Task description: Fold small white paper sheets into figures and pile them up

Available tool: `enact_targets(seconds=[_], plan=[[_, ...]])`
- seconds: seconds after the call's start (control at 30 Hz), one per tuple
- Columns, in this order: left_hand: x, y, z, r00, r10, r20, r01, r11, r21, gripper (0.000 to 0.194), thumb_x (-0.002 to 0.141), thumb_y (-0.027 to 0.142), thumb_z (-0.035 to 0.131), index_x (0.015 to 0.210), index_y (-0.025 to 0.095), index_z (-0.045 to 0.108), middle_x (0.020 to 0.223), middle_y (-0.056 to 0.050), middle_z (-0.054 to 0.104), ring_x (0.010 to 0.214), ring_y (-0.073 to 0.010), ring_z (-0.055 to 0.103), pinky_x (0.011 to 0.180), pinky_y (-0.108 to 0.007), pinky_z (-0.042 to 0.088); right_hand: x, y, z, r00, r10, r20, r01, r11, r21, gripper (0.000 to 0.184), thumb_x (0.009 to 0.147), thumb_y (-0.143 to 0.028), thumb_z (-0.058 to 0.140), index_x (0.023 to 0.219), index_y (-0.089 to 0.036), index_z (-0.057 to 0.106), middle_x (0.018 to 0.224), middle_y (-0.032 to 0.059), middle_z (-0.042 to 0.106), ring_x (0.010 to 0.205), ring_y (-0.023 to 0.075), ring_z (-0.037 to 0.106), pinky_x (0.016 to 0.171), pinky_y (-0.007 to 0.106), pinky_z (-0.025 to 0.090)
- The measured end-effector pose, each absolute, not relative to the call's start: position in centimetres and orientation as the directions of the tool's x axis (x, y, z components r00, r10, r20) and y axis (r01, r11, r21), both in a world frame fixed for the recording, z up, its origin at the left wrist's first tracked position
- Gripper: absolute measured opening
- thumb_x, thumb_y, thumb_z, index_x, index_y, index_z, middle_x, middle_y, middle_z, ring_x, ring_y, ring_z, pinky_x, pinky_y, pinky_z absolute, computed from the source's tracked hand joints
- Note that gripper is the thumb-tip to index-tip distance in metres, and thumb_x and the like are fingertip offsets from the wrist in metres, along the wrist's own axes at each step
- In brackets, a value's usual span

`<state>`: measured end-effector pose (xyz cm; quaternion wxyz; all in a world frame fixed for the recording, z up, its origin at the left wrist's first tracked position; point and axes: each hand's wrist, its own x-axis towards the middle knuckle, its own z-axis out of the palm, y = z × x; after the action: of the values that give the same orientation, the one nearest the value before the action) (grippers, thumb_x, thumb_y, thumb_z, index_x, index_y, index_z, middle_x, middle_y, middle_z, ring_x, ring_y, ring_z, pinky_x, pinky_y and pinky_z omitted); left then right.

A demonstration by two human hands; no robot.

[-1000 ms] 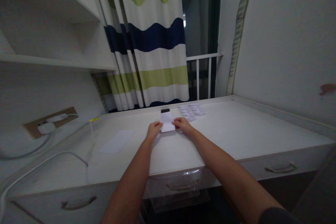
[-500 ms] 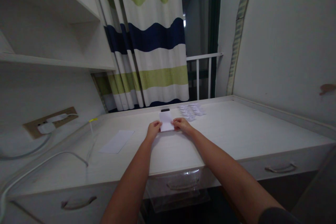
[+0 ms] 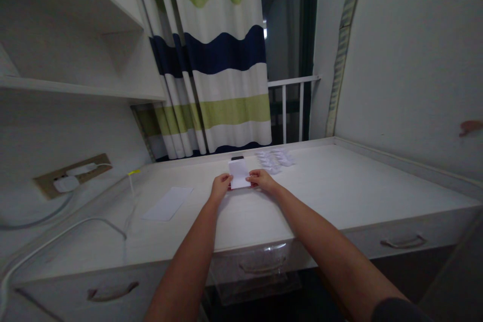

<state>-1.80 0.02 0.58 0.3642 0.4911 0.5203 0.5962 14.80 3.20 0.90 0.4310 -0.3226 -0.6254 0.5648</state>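
Observation:
A small white sheet of paper (image 3: pixel 239 174) is held between my hands over the desk. My left hand (image 3: pixel 221 186) pinches its left edge, fingers closed. My right hand (image 3: pixel 261 180) grips the lower right edge, thumb on top and fingers curled underneath. Something red shows in a thin strip along the paper's lower edge by my fingers; its kind is hidden. Just beyond the paper lies a small dark object (image 3: pixel 237 158), partly covered. Several folded white paper pieces (image 3: pixel 275 160) sit in rows to the right of it.
A larger white sheet (image 3: pixel 168 204) lies flat on the left of the white desk (image 3: pixel 324 186). A cable (image 3: pixel 94 219) curves along the left side below a socket with plugs (image 3: pixel 71 176). Shelves overhang at upper left; a curtain (image 3: pixel 226 55) hangs behind.
My hands have barely moved and still grip the paper. More red shows at the paper's lower edge now.

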Motion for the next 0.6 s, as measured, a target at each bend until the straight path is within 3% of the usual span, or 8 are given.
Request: enact_targets(seconds=[0.23, 0.6], plan=[[-1.99, -0.06, 0.78, -0.297, 0.919, 0.257, 0.099, -0.238, 0.966, 0.019, 0.056, 0.032, 0.063, 0.062, 0.015, 0.058, 0.055, 0.001, 0.056, 0.047, -0.011, 0.05, 0.044, -0.023, 0.042, 14.58, 3.33, 0.8, -0.4, 0.913, 0.081, -0.075, 0.055, -0.996, 0.013, 0.06, -0.014, 0.064, 0.068, -0.013, 0.054, 0.047, -0.0024, 0.056, 0.044, 0.0097, 0.056, 0.045, 0.019, 0.045], [-1.91, -0.19, 0.95, -0.307, 0.909, 0.282, 0.105, -0.263, 0.959, 0.025, 0.054, 0.037, 0.064, 0.063, 0.014, 0.058, 0.052, 0.002, 0.055, 0.044, -0.0106, 0.05, 0.043, -0.023, 0.042, 14.48, 3.94, 0.4, -0.41, 0.905, 0.114, -0.138, 0.062, -0.989, 0.014, 0.058, -0.01, 0.065, 0.065, -0.013, 0.053, 0.046, -0.0024, 0.058, 0.042, 0.0092, 0.057, 0.043, 0.017, 0.045]])
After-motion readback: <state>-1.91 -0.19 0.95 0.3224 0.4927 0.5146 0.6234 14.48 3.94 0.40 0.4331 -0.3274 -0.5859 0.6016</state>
